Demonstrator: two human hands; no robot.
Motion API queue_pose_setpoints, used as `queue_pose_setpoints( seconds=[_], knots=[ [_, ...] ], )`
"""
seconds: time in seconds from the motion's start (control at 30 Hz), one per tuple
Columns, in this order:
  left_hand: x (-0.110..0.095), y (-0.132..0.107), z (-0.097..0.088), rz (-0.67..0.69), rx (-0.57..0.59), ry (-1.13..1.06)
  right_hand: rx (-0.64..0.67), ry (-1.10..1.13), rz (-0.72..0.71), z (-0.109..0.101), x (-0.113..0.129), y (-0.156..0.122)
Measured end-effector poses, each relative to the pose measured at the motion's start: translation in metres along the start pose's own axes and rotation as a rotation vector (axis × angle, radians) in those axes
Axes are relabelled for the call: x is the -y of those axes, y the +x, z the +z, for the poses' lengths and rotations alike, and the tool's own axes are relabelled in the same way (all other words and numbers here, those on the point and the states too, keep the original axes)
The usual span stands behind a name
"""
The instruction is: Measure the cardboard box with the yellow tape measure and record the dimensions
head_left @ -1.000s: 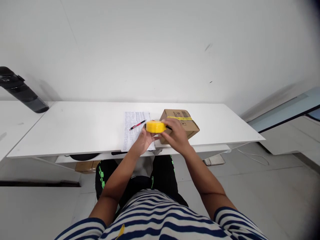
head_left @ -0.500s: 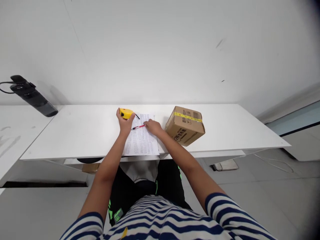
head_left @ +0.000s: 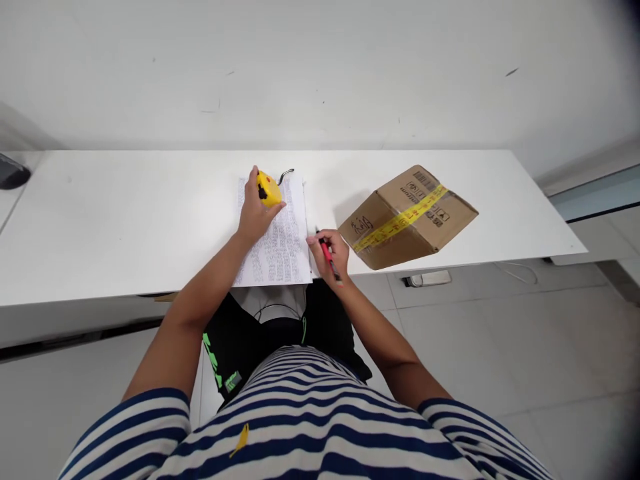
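Note:
My left hand (head_left: 257,212) is closed around a yellow tape measure (head_left: 270,189), which has a dark wrist strap trailing off its far side. It is over the upper part of a sheet of paper (head_left: 283,257) covered in dense writing. My right hand (head_left: 330,255) grips a red and black pen (head_left: 326,252) just off the paper's right edge, with the dark tip pointing up and away from me. To the right of that hand stands a cardboard box (head_left: 400,223) with yellow printed tape across it, turned at an angle on the table.
The white table (head_left: 125,233) runs along a white wall (head_left: 320,73). A dark bottle (head_left: 13,172) is partly in view at the far left. Below the table on the right, a white and black object (head_left: 427,279) lies on the tiled floor.
The pen, lying on the paper at my right fingertips before, is now held in my right hand, which has moved right and nearer to me. The box has turned. My view has shifted.

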State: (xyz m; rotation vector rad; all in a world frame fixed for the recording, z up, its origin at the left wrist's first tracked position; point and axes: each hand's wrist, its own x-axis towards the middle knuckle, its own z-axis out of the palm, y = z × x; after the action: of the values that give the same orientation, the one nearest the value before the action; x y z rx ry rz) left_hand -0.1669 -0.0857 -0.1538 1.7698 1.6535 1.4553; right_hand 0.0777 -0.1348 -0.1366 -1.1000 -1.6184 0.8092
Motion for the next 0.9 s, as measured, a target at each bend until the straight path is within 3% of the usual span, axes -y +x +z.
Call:
queue_pose_setpoints(
  seconds=[0.17, 0.23, 0.6, 0.73, 0.9],
  knots=[
    [0.004, 0.0, 0.002, 0.074, 0.21, 0.074, 0.322, 0.103, 0.127, 0.007, 0.004, 0.008],
    [0.004, 0.001, 0.001, 0.091, 0.242, 0.074, 0.364, 0.08, 0.152, 0.008, 0.006, 0.012],
    [0.0, 0.002, 0.001, 0.094, 0.251, 0.082, 0.32, -0.062, 0.152, 0.014, 0.006, 0.008],
    [-0.002, 0.002, 0.001, 0.071, 0.25, 0.071, 0.363, -0.048, 0.155, 0.014, 0.006, 0.008],
    [-0.006, 0.001, 0.002, 0.035, 0.235, 0.029, 0.31, -0.034, 0.188, 0.013, 0.008, 0.006]
  ],
)
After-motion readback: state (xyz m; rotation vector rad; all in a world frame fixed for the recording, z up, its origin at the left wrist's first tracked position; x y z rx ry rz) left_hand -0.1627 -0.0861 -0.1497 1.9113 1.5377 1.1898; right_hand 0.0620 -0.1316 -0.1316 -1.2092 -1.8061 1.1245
